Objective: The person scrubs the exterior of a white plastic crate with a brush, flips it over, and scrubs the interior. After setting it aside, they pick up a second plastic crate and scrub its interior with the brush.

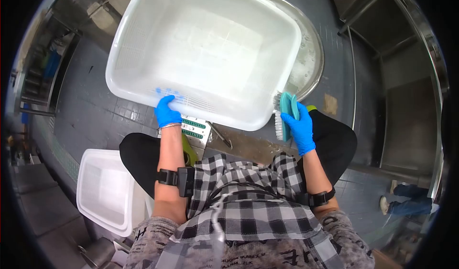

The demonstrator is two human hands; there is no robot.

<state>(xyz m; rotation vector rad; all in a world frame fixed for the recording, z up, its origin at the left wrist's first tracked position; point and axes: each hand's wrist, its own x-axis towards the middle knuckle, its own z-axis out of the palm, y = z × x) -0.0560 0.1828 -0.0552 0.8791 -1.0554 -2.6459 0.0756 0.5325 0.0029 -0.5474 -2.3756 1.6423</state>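
A large white plastic basket (205, 44) is tilted in front of me, its inside facing up toward me. My left hand (167, 111), in a blue glove, grips its near rim at the left, and bluish fingers show through the slotted wall. At the basket's near right corner, my right hand (300, 128), gloved in blue too, is closed around a teal brush (287, 107) with white bristles. Those bristles face left, close to the basket's outer wall. Behind the basket, a wide round metal basin (311, 61) holds sudsy water.
A second white basket (105, 190) stands on the floor at lower left. Below my left hand lies a white and green slotted piece (193, 128). Metal counters (406, 111) line the right side. Another person's legs (411, 199) show at lower right.
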